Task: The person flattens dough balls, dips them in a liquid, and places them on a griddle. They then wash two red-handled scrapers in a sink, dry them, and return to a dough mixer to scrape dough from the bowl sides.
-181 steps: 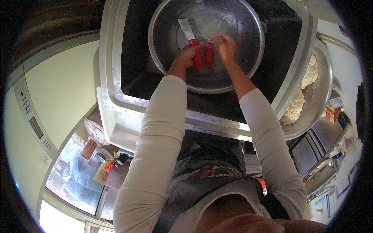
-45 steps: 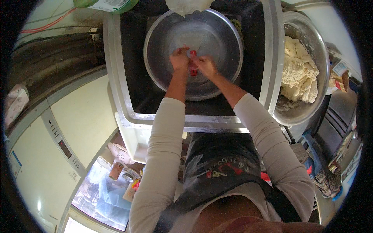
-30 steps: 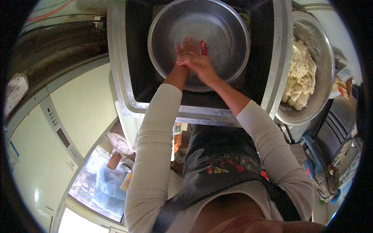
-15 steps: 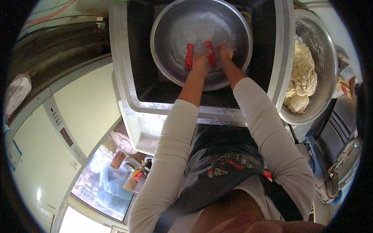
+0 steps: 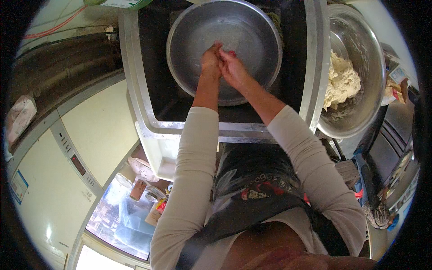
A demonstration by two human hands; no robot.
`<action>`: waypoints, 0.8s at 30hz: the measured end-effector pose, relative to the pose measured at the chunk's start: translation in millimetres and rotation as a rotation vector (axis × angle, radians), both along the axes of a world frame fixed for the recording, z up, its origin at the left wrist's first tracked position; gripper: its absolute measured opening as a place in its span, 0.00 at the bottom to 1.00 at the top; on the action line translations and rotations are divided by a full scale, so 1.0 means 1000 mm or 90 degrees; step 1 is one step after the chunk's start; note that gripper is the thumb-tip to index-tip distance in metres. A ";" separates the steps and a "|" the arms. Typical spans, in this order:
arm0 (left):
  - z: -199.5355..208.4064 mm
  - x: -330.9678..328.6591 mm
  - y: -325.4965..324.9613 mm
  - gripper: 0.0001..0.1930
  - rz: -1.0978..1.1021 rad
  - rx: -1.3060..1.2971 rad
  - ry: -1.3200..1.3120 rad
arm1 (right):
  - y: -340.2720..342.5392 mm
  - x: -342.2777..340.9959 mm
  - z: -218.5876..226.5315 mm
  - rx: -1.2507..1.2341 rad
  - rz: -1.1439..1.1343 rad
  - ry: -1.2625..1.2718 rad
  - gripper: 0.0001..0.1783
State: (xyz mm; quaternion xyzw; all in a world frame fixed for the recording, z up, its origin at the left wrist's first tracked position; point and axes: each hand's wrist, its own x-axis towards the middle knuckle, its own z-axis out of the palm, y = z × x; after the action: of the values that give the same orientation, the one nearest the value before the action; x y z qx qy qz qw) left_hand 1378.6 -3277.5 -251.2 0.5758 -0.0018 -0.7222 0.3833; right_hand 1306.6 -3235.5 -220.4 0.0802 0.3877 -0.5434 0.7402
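Note:
Inside a wide metal basin [image 5: 177, 67] with water in it, my two hands are pressed together near the middle. My left hand [image 5: 209, 60] has its fingers closed. Against it rests my right hand [image 5: 234, 71], its fingers also closed. A bit of a red handle [image 5: 232, 53] shows just past the right fingers, and a trace of red shows at the left fingertips. The rest of the red-handled tools is hidden by my hands, so their kind is unclear.
The basin stands in a dark sink with a pale rim [image 5: 132, 72]. To the right, a big metal bowl [image 5: 371, 85] holds pale dough [image 5: 342, 83]. A green container [image 5: 128, 3] is at the top edge. A cream cabinet [image 5: 96, 117] stands at left.
My hands have come together and moved up out of the water. The two red handles that lay apart in the basin are now mostly covered by my hands. The view has shifted slightly.

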 end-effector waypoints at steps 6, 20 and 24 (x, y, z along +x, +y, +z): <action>0.000 0.006 0.015 0.21 0.078 -0.059 0.055 | 0.003 -0.061 -0.061 -0.295 0.535 1.065 0.13; -0.069 0.051 0.032 0.24 0.882 0.748 1.223 | 0.041 0.003 0.013 -0.633 0.282 0.643 0.12; -0.018 0.016 0.016 0.22 1.750 0.988 1.260 | 0.016 0.004 0.007 -0.744 0.202 1.084 0.11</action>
State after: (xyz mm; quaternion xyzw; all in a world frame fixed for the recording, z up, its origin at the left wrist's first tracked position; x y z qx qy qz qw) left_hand 1394.3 -3261.9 -268.7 0.3791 -0.8903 -0.1853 -0.1711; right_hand 1310.4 -3219.4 -213.6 -0.7518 0.4640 -0.4196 0.2084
